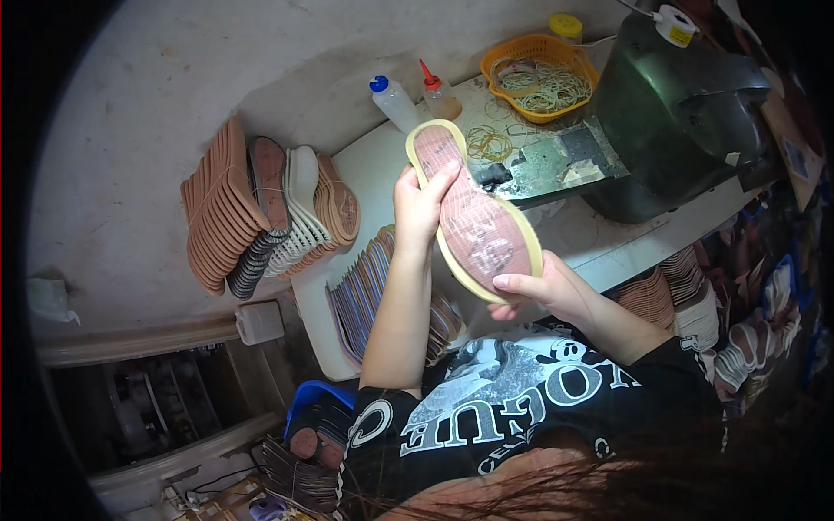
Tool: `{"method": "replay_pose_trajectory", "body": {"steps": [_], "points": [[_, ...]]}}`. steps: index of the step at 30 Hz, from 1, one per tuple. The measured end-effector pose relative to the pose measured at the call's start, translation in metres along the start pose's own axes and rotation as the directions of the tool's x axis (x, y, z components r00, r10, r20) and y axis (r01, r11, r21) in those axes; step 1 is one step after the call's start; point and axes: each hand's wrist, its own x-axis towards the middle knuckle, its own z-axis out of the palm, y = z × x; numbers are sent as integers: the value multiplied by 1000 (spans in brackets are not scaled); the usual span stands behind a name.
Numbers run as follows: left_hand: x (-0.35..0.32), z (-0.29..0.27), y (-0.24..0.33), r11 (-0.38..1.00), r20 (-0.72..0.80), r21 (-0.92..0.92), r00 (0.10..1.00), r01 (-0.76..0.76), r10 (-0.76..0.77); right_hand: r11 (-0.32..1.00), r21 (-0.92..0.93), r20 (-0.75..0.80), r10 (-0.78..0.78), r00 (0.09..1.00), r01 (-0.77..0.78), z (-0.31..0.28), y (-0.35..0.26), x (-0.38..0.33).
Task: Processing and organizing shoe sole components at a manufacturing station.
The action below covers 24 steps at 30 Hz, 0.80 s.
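Observation:
A shoe insole [473, 217] with a pinkish-brown, scuffed face and a pale yellow rim is held up in front of me, its narrow heel end pointing away. My left hand [419, 201] grips its left side near the narrow part, thumb lying on the face. Its wide toe end is pinched by my right hand [540, 286], with the thumb on top and fingers underneath. Just beyond the insole stands the green bed of a sewing machine [565, 165], with a small black part next to the insole's edge.
Stacked striped insoles [360, 291] lie on the white table [347, 169], left of my arm. Tied insole bundles [226, 208] sit farther left. At the back are a blue-capped bottle [397, 104], a red-tipped bottle [440, 97] and an orange basket [493, 65] of cord. More stacks [647, 300] lie right.

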Motion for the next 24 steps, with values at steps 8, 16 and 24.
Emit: {"method": "replay_pose_trajectory", "body": {"steps": [8,16,24], "points": [[22,-14,6,982,12,153,994,107,-110,995,58,-122,-76,990,83,21,5,12],[47,-26,31,504,376,688,850,-522,367,988,116,-167,-85,982,105,24,4,35],[76,-16,71,410,746,666,554,-623,-370,981,166,-172,-71,983,100,24,-4,55]]}}
